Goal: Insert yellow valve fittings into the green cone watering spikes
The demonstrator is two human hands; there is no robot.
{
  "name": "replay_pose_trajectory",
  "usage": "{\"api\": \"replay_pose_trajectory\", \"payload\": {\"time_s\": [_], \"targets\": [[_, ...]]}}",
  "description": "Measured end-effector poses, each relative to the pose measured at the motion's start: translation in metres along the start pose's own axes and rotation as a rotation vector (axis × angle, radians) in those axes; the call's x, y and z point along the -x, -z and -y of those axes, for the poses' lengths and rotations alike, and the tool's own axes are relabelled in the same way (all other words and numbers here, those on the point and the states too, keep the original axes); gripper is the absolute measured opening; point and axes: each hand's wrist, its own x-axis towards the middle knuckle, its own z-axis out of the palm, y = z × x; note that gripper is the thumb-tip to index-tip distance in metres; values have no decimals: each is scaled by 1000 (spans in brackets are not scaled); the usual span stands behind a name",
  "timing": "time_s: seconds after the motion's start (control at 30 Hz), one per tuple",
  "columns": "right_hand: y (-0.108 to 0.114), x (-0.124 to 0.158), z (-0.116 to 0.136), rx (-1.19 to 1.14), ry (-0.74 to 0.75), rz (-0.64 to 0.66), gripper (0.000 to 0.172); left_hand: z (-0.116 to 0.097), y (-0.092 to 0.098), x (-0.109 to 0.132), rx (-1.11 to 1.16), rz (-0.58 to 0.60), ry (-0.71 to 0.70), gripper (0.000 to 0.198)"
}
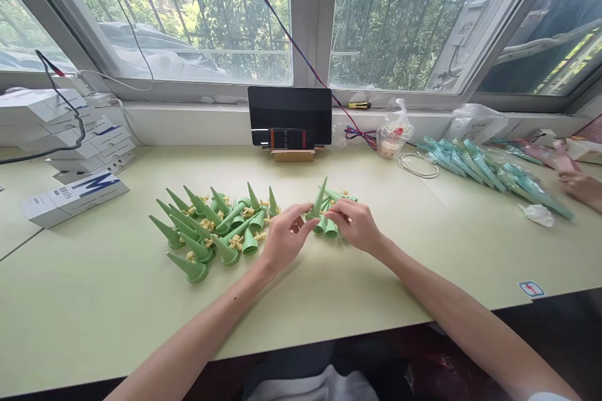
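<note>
My left hand [288, 235] is closed, its thumb and fingers round the lower part of a green pointed cone [319, 195] that stands tip up. My right hand [355, 222] pinches at the base of that cone, on what looks like a small yellow piece [323, 213]; fingertips partly cover it. Behind and under the hands lie a few more green cones [331, 230] with yellow pieces. Left of my left hand spreads a larger group of green cones [189, 268], some upright or leaning, others on their sides, with small yellow pieces [236, 242] among them.
A dark tablet [290, 109] and a phone [291, 139] lean on a small stand [293, 155] by the window. White boxes [75, 197] are stacked at left. Bagged teal items [484, 166] lie at right, near another person's hand [583, 187]. A white cable [417, 166] is coiled nearby.
</note>
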Motion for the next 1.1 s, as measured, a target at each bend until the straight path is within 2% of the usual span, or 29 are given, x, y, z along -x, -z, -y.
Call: {"api": "replay_pose_trajectory", "payload": {"time_s": [0.27, 0.4, 0.57, 0.67, 0.77, 0.87, 1.0, 1.1], "targets": [[-2, -2, 11, -267, -374, 43, 45, 0, 0, 0, -10, -12, -53, 24], [1, -5, 14, -410, -506, 80, 50, 0, -1, 1, -2, -19, -121, 21], [8, -9, 15, -652, -709, 195, 47, -1, -1, 1, -22, -21, -219, 21], [10, -11, 17, -753, -772, 247, 46, -3, -1, 1, -43, -25, -265, 20], [10, -12, 17, -733, -787, 230, 47, -6, -1, 1, -57, -20, -242, 19], [6, -11, 16, -609, -736, 171, 48, -11, -2, 1, -73, -7, -145, 20], [3, -7, 15, -329, -512, 65, 47, -16, 0, 0, 5, -11, 36, 27], [2, -4, 14, -182, -365, 49, 37, -15, 2, -2, 100, -6, 173, 33]]}}
